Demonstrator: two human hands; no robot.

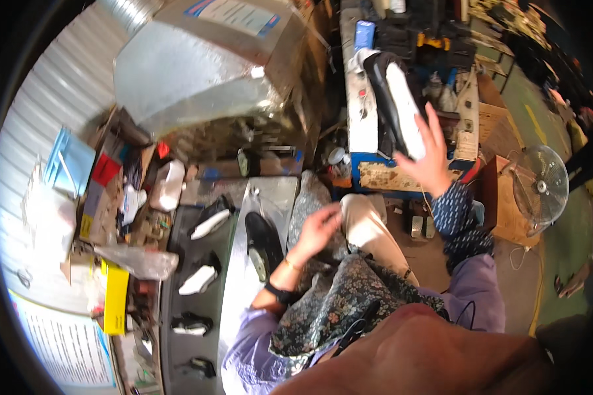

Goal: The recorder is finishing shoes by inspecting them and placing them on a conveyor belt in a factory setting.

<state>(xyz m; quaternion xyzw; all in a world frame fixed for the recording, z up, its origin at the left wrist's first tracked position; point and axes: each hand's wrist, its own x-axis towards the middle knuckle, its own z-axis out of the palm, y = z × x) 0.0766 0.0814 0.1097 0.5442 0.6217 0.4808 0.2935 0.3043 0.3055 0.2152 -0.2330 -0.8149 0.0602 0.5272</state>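
Note:
My right hand (429,161), below a patterned dark sleeve cover, is stretched forward with thumb and fingers spread. It is beside the lower end of a black shoe with a white sole (405,108), which rests on the machine bench; whether the fingers touch it I cannot tell. My left hand (319,232) hovers over my lap, fingers loosely extended, with nothing visible in it. A single black shoe (260,237) lies on the metal ledge to the left of that hand.
Several black shoes with white soles (199,280) line a dark conveyor belt at left. A metal hood (211,59) stands over the belt's far end. Beyond the belt are a yellow box (116,299) and a blue bin (69,161). A fan (540,187) stands at right.

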